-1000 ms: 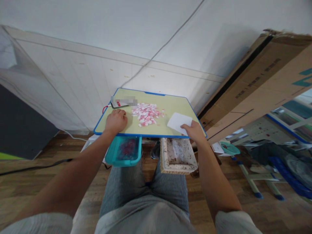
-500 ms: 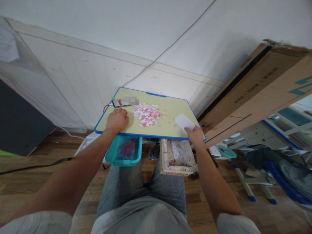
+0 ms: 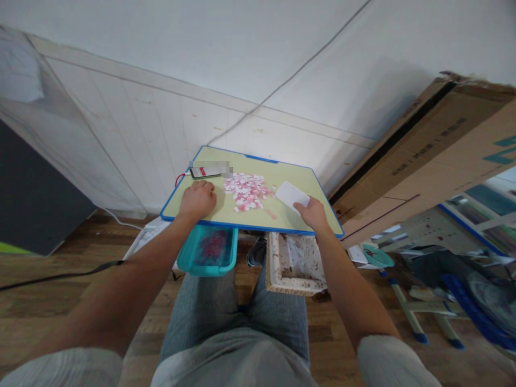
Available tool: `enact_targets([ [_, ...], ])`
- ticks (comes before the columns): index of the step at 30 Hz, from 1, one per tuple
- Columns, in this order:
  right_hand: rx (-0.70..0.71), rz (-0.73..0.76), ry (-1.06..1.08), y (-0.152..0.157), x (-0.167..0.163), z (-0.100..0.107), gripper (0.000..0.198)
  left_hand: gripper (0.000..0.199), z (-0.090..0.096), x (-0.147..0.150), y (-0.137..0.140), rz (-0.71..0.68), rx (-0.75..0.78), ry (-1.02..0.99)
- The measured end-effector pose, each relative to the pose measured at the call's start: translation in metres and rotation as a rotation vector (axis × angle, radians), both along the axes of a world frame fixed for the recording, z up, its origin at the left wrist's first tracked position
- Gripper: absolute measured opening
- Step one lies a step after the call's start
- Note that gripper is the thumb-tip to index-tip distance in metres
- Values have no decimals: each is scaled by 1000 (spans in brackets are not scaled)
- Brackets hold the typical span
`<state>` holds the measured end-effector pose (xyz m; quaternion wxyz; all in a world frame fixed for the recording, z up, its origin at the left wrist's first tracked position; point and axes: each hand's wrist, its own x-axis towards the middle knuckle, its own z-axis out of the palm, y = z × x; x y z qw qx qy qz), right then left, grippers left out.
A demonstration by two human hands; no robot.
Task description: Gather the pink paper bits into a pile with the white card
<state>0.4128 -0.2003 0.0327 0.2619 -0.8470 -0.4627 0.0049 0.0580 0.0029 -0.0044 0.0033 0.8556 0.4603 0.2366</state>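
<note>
A pile of small pink and white pieces lies spread on the yellow-green tabletop with a blue rim. My right hand grips a flat white card between thumb and fingers, tilted just to the right of the pile. On the left part of the table rests my left hand, its fingers curled in and nothing visible in them. A phone lies just beyond that hand, partly blurred, with a red cable beside it.
Below the table's front edge are a teal basin with dark red contents, on the left, and a speckled whitish foam box on the right. Tall cardboard leans at the right. A white wall with a cable stands behind.
My right hand has moved the white card leftward, closer to the pile. A few pink pieces now lie by the pile's lower right. My left hand stays at its place on the table.
</note>
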Motion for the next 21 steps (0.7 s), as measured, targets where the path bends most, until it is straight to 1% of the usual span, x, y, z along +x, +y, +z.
enact_targets([
  [5, -12, 72, 4, 29, -16, -4, 42, 33, 2, 0, -3, 4, 7, -2],
  [8, 6, 87, 2, 34, -20, -1, 41, 33, 2, 0, -2, 6, 4, 2],
  [11, 43, 120, 20, 21, -16, 3, 42, 32, 0, 0, -1, -1, -2, -14],
  [16, 7, 312, 84, -12, -20, 7, 37, 32, -1, 1, 0, 7, 3, -15],
  [18, -16, 338, 68, -15, -27, 8, 35, 32, -1, 1, -1, 11, 6, -10],
  [21, -51, 316, 3, -4, -37, 7, 33, 32, -1, 0, -1, 3, 14, -4],
])
